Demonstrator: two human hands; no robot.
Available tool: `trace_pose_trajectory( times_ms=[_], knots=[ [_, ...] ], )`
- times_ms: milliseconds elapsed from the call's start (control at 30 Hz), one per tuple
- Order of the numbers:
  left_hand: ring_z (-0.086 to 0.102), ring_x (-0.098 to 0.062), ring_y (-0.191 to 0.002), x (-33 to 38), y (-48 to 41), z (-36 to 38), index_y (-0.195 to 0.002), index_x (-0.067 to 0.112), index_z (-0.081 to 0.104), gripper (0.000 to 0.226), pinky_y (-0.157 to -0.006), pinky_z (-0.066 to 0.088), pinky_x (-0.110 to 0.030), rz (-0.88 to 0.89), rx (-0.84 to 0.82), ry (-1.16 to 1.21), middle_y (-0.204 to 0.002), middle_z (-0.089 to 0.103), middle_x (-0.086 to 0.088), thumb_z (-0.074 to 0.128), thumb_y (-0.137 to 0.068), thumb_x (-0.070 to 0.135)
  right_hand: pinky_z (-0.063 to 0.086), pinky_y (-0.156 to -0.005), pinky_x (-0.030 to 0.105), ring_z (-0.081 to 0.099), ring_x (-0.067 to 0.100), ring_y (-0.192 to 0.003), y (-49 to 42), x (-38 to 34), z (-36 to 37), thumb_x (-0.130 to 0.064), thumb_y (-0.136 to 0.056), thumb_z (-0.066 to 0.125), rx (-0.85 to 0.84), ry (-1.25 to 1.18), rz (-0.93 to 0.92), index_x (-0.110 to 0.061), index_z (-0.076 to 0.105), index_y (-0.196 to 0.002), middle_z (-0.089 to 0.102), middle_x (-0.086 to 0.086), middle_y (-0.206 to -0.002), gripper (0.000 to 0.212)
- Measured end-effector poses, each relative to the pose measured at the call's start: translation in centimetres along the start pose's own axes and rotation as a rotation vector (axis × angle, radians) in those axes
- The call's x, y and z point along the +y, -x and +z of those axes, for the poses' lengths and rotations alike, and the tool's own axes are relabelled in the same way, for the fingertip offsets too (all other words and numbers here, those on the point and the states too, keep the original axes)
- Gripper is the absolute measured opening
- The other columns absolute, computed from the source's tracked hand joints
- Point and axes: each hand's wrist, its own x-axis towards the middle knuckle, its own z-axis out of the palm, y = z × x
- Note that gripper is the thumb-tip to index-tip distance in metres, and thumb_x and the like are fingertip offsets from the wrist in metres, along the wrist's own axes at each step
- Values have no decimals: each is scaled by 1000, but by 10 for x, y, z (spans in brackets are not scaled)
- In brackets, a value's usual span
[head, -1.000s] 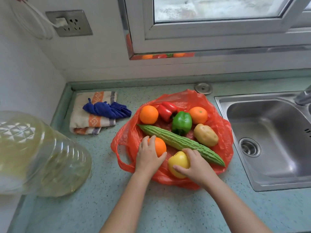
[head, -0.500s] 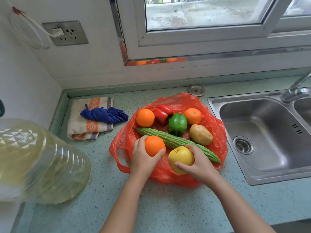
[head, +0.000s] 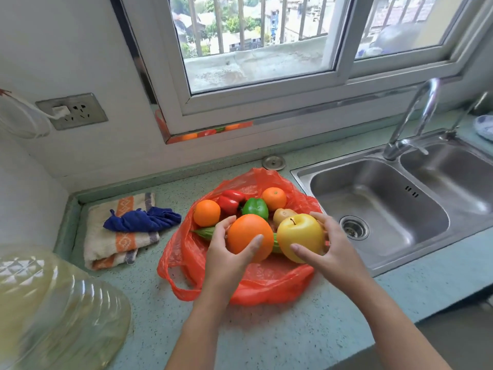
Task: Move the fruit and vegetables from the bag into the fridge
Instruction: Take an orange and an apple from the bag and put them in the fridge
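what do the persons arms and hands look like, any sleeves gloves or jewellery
Both forearms are bare as far as the frame shows, with no sleeve edge in view. The left hand and the right hand wear no gloves, and no rings, watch or bracelet show on the fingers or wrists. The nails look short and unpainted. No markings or cables are visible on either arm.

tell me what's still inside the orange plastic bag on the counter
In the orange plastic bag lie two small oranges, a red pepper, a green pepper, a potato and a long green gourd, mostly hidden by the held fruit.
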Motion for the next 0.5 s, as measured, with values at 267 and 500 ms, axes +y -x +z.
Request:
trace_pose_trajectory(
  times_ms=[267, 500],
  knots=[
    [62, -6, -94, 6, 6, 71, -104, 42, 51, 61, -80, 54, -34, 41, -291, 50, -109, 59, 10, 72, -49, 58, 41, -74, 13, 52, 7, -102, 61, 21, -59, -55, -55, 69, 282, -33, 184, -39, 39, -122, 47, -6, -120, 75],
    [59, 5, -81, 25, 32, 154, -108, 37, 50, 56, -63, 48, -10, 118, -539, 8, -103, 56, 13, 73, -57, 41, 48, -78, 22, 53, 6, -102, 120, 45, -118, -65, -46, 66, 573, -79, 301, -48, 40, -112, 48, -10, -119, 73]
  ],
)
